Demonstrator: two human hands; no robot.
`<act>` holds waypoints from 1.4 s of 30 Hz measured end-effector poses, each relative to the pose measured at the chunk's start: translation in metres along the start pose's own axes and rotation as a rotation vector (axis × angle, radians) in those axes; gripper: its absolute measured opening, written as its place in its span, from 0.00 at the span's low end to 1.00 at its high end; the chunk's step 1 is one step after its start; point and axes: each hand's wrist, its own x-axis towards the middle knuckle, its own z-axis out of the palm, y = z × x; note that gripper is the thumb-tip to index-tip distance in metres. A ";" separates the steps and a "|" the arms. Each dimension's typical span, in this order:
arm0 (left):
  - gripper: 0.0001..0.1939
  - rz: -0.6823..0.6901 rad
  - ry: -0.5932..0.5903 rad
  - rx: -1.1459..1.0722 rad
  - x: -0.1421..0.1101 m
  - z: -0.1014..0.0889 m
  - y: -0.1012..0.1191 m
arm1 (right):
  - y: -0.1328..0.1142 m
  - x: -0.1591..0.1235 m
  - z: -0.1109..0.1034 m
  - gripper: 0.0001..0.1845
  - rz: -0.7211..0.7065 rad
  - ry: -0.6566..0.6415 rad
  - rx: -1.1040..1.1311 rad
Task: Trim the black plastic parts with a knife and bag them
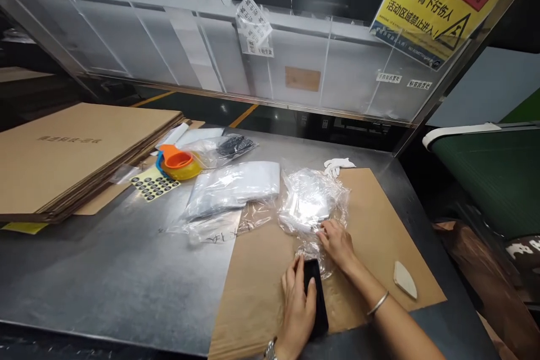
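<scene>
My left hand [297, 299], with a watch at the wrist, is closed around a flat black phone-shaped object [319, 306]. Its thumb lies over the face and the fingertips reach the far end, beside crumpled clear film. Ahead and to the right, my right hand [336, 241] has its fingers curled onto the near edge of a clear plastic bag [306, 202]. That bag is shiny and holds more film-like plastic. Both hands are over a brown cardboard sheet [363, 270]. The underside of the black object is hidden.
A stack of clear plastic sleeves [236, 185] lies left of the bag. Farther left are orange and yellow tape rolls [179, 163], a sticker sheet [154, 184] and stacked cardboard [84, 152]. A white glove [338, 166] and a beige wedge [405, 279] lie right.
</scene>
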 end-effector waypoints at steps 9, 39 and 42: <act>0.18 0.214 0.029 0.274 0.006 -0.016 0.007 | -0.003 0.019 0.013 0.10 -0.171 -0.120 -0.076; 0.21 0.002 0.015 -0.325 0.071 0.020 0.062 | 0.018 -0.007 -0.035 0.13 0.024 0.069 0.755; 0.23 0.005 -0.117 -0.335 0.061 0.021 0.063 | 0.002 -0.020 -0.042 0.13 -0.036 0.029 0.749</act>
